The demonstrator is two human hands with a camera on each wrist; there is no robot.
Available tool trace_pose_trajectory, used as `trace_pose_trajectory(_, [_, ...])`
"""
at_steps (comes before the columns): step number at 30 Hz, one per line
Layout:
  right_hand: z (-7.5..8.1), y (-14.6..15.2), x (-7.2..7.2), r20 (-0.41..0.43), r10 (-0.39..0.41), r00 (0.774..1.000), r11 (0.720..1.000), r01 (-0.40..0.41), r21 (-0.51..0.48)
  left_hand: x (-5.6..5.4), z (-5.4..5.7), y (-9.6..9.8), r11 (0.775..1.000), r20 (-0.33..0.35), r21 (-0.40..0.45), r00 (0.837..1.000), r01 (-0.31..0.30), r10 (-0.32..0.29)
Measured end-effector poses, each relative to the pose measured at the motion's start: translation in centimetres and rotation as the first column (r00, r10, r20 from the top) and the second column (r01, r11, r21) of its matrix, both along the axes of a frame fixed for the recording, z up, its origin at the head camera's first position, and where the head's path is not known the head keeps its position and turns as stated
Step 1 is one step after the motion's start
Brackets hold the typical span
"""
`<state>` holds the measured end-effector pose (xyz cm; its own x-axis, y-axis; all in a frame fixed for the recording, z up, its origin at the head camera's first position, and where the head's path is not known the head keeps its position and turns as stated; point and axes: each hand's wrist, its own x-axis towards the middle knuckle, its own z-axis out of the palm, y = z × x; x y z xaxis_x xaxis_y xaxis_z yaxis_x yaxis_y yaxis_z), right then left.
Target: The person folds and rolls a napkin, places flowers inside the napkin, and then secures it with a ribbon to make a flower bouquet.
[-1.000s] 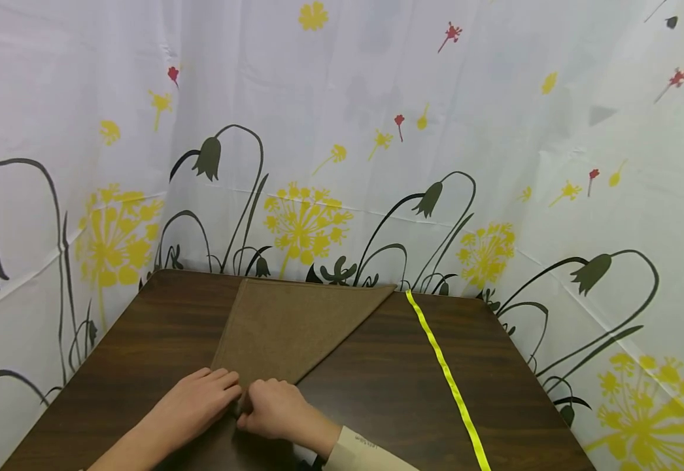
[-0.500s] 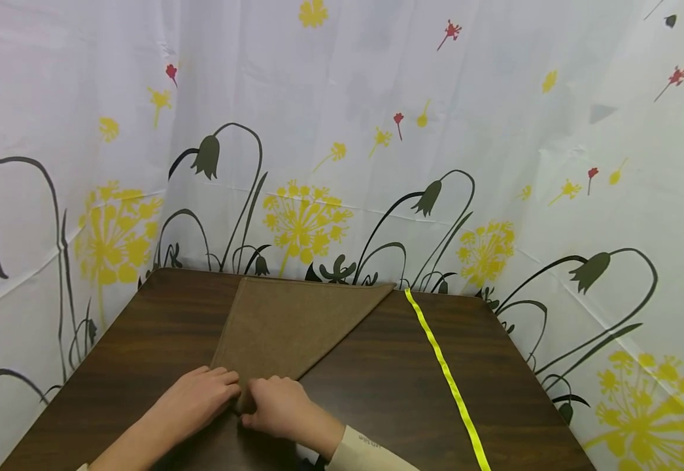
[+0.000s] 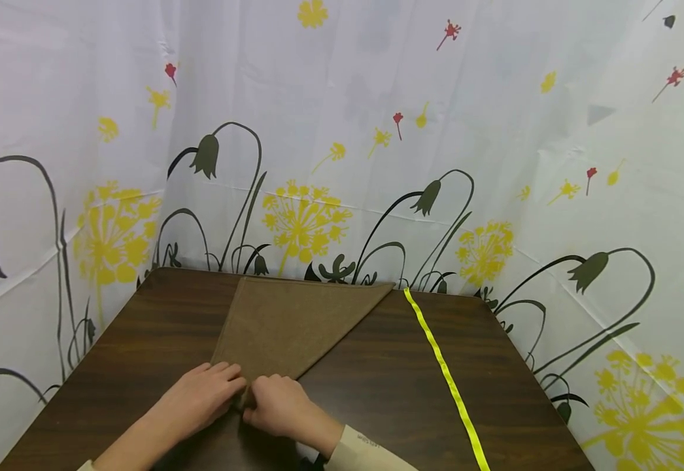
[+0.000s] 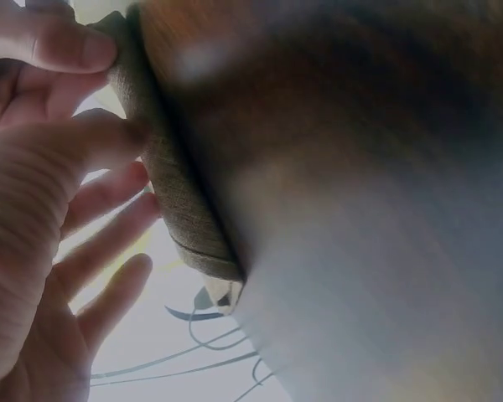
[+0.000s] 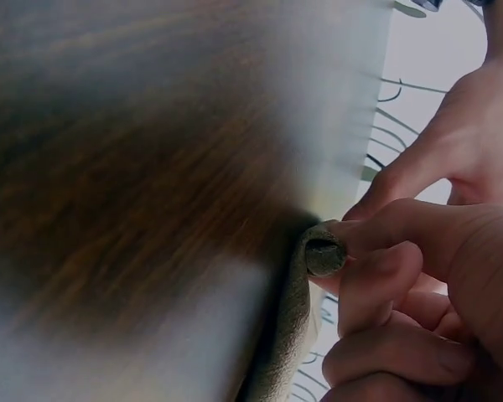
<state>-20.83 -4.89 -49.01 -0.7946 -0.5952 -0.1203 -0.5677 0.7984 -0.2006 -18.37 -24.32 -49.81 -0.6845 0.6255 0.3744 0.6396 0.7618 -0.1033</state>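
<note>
Cloth (image 3: 289, 320) rolled at the near end, pinched right there by left hand (image 3: 203, 396) and right hand (image 3: 281, 405), close together!

Room on table (image 3: 389, 392) between brown cloth (image 3: 286, 327) and yellow strip (image 3: 446, 372); curtain (image 3: 342, 85) blocks beyond

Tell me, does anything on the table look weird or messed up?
Nothing looks spilled or damaged. The yellow strip bends a little instead of running straight. The brown cloth is rolled at its near end, but the left hand and right hand hold it there, so that's not strange.
</note>
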Motion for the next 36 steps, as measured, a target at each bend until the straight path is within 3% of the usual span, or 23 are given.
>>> trace_pose_trajectory(9, [-0.4, 0.8, -0.7, 0.117, -0.028, 0.993, 0.991, 0.043, -0.128, -0.1, 0.0, 0.3, 1.000, 0.045, 0.019, 0.999, -0.001, 0.000])
trace_pose_trajectory(13, [-0.4, 1.1, -0.8, 0.090, -0.025, 0.996, 0.990, 0.038, -0.138, -0.2, -0.1, 0.3, 1.000, 0.053, 0.024, 0.999, -0.002, 0.001])
trace_pose_trajectory(20, [-0.5, 0.7, -0.5, -0.001, -0.010, 1.000, 0.996, 0.010, -0.089, -0.4, -0.4, 0.1, 0.998, 0.004, 0.062, 1.000, 0.022, -0.022])
trace_pose_trajectory(24, [-0.6, 0.5, -0.4, -0.051, -0.011, 0.999, 0.997, 0.008, -0.073, -0.5, -0.3, 0.3, 0.998, 0.036, 0.058, 0.999, 0.005, -0.007])
trace_pose_trajectory(27, [-0.7, 0.5, -0.5, -0.029, -0.021, 0.999, 0.996, 0.018, -0.091, -0.5, -0.1, 0.6, 0.999, 0.061, 0.034, 0.998, -0.022, 0.020])
trace_pose_trajectory(32, [-0.9, 0.7, -0.8, 0.059, -0.034, 0.998, 0.989, 0.042, -0.140, 0.0, 0.3, 1.2, 0.999, 0.041, 0.015, 0.998, -0.040, 0.039])
trace_pose_trajectory(36, [-0.8, 1.1, -1.1, 0.082, -0.034, 0.996, 0.985, 0.047, -0.165, 0.1, 0.6, 1.5, 0.999, 0.044, 0.028, 0.998, -0.047, 0.045])
